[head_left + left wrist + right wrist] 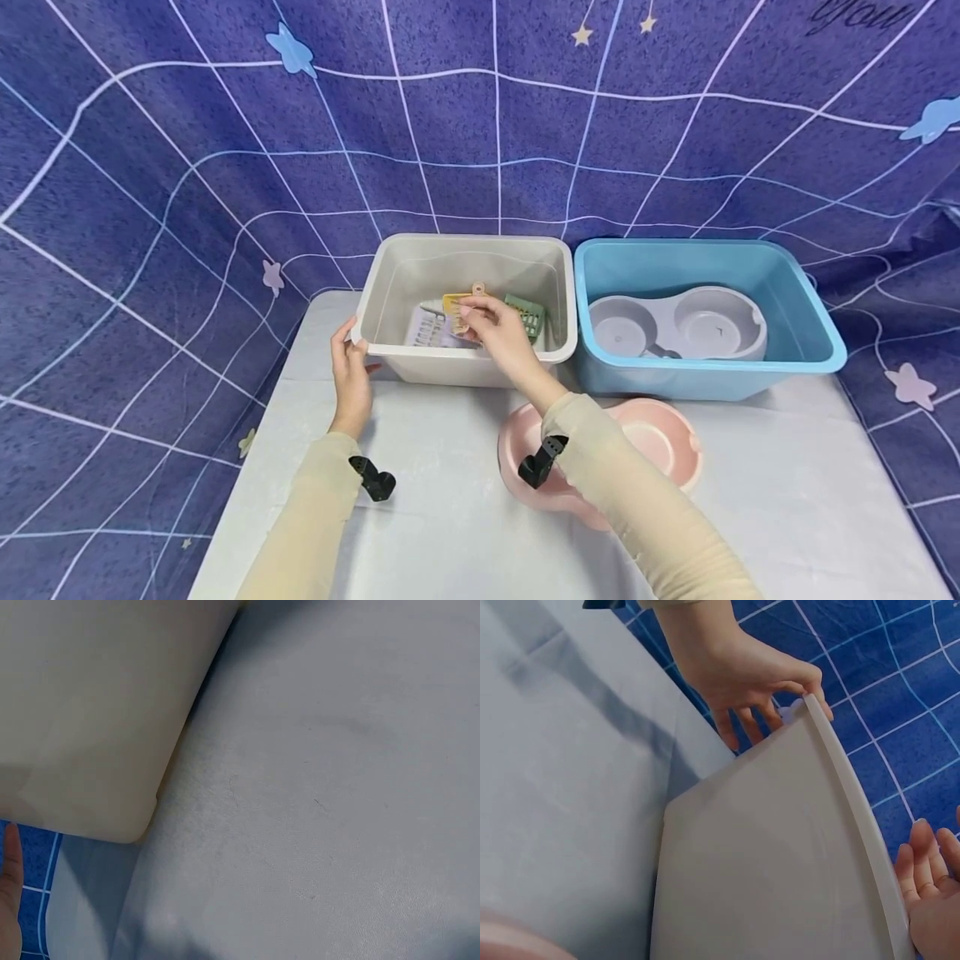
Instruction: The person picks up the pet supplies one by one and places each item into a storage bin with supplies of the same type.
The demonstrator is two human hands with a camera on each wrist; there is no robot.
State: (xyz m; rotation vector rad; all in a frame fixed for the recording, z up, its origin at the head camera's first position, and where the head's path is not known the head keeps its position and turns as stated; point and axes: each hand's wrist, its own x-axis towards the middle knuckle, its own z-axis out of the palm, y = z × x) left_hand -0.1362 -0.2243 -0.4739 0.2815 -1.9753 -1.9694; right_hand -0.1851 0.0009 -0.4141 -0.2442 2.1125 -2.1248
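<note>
My left hand grips the front left corner of the beige plastic bin, some fingers over its rim and others against the outer wall. My right hand reaches over the bin's front rim. Its fingertips pinch a small yellow slotted piece with a pale ring at its top; the fingers cover part of it. On the bin floor, a white slotted piece lies to the left and a green slotted piece to the right, partly behind the right hand. In the right wrist view, the right fingers show above the rim.
A blue bin stands to the right of the beige one, holding a grey double bowl. A pink double bowl lies on the white-covered table under my right forearm. Patterned blue cloth hangs behind.
</note>
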